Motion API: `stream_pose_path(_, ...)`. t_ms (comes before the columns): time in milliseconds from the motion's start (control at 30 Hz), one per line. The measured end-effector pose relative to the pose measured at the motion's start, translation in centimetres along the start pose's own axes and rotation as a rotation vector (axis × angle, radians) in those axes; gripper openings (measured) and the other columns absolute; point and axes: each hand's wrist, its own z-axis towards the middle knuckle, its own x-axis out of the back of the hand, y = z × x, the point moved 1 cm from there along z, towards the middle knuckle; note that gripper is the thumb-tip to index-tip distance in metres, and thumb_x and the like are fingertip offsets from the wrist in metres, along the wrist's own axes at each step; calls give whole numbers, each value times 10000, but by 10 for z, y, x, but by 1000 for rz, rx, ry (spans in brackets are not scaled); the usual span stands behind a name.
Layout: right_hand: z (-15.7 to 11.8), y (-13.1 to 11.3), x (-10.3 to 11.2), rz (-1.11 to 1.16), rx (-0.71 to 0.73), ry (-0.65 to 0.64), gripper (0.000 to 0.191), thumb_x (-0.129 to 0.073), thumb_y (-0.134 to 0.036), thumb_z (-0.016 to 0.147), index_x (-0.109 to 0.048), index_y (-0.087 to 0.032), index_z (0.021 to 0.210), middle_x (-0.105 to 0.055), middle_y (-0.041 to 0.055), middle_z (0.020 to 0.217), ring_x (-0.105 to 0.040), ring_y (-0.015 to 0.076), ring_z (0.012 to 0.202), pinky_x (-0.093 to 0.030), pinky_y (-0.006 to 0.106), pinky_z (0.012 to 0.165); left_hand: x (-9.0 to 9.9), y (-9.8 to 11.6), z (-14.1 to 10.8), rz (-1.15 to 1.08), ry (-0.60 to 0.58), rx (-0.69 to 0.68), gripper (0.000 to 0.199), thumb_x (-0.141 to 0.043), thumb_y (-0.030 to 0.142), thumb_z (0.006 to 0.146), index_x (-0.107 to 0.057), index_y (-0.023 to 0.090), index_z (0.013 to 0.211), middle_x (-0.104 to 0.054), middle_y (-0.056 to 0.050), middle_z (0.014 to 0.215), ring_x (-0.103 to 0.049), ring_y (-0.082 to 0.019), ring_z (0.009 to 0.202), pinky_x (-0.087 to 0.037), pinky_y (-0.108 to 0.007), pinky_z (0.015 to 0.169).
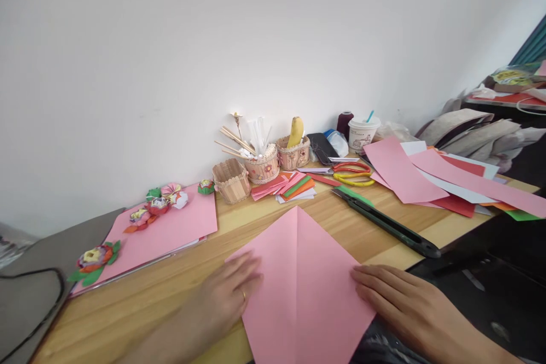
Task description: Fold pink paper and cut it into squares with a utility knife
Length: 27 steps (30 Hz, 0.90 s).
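A square sheet of pink paper (273, 301) lies cornerwise in front of me, with a straight crease running down its middle. Its lower end passes out of the picture. My left hand (228, 290), wearing a ring, lies palm down at the left corner; its stretched fingers rest on the paper and are slightly blurred. At the opposite corner, my right hand (405, 301) has its fingers extended side by side, their tips on the paper's edge. A dark green utility knife (388, 222) lies beyond the right hand.
Behind the sheet stand small wooden baskets (232, 182), stacked paper pieces (294, 186) and scissors (353, 175). Loose coloured sheets (405, 173) spread at right, near a lidded cup (362, 133). Paper flowers (160, 205) sit on pink sheets (191, 219) at left. The table (140, 307) borders a wall.
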Motion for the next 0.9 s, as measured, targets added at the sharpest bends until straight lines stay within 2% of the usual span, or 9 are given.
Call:
stream_pose_path(100, 4, -4, 9, 89, -33, 38, 315, -320, -108, 949, -613, -198, 1021, -722, 49, 870, -677, 147, 798, -525, 263, 775, 2, 15, 1, -96, 108, -160, 305, -349, 159, 978, -574, 139, 1183, -620, -102, 1257, -449, -176, 1301, -363, -294, 1084)
stream_pose_path(200, 8, -6, 14, 249, -167, 35, 206, -438, -147, 933, -624, -215, 989, -697, 23, 762, -658, 130, 680, -514, 230, 665, 16, 27, 7, -225, -61, -187, 346, -412, 239, 968, -522, 138, 1280, -615, -85, 1268, -533, -200, 1224, -390, -287, 1057)
stream_pose_path(300, 9, -2, 17, 488, -368, -25, 106, -583, -246, 881, -654, -233, 958, -685, 1, 729, -647, 116, 633, -502, 195, 601, 28, 31, 11, -570, -43, 167, 280, -424, 279, 961, -622, 189, 1137, -679, -70, 1145, -614, -193, 1098, -464, -263, 956)
stream_pose_path(367, 9, 5, 17, 627, -552, -86, 199, -653, -379, 824, -683, -236, 959, -712, 27, 822, -678, 160, 741, -529, 219, 667, 25, 30, 10, -770, -37, 536, 329, -417, 397, 953, -662, 178, 939, -704, -40, 853, -661, -176, 795, -516, -229, 709)
stream_pose_path(467, 13, 14, 7, 791, -795, -178, 428, -623, -549, 790, -693, -202, 1031, -713, 76, 976, -671, 232, 900, -534, 294, 782, 12, 24, 8, -839, -104, 923, 532, -414, 597, 873, -533, 169, 580, -418, 39, 465, -399, -114, 437, -320, -219, 422)
stream_pose_path(533, 18, 17, -5, 838, -873, -205, 510, -510, -579, 853, -650, -175, 1131, -712, 71, 947, -670, 219, 862, -533, 304, 768, 6, 18, 12, -825, -105, 980, 577, -408, 648, 832, -413, 190, 481, -295, 52, 438, -305, -100, 434, -257, -229, 427)
stream_pose_path(700, 31, 19, -34, 607, -985, -153, 614, -352, -501, 928, -366, -115, 1405, -635, -3, 679, -614, 190, 639, -487, 310, 603, 0, 0, 31, -774, -35, 1012, 540, -403, 638, 820, -453, 191, 521, -409, 25, 495, -415, -144, 523, -308, -244, 498)
stream_pose_path(800, 38, 20, -44, 427, -1012, -161, 502, -365, -424, 916, -445, -161, 1337, -632, -1, 682, -608, 199, 615, -441, 313, 560, -2, -7, 40, -721, -23, 1032, 468, -432, 552, 833, -502, 181, 556, -492, 5, 535, -473, -169, 558, -327, -249, 516)
stream_pose_path(900, 45, 20, -49, 291, -1001, -215, 317, -380, -340, 897, -611, -250, 1095, -693, 21, 804, -647, 221, 669, -406, 304, 524, -3, -12, 46, -666, -25, 1030, 329, -457, 402, 842, -579, 158, 658, -609, -38, 668, -548, -200, 648, -371, -259, 565)
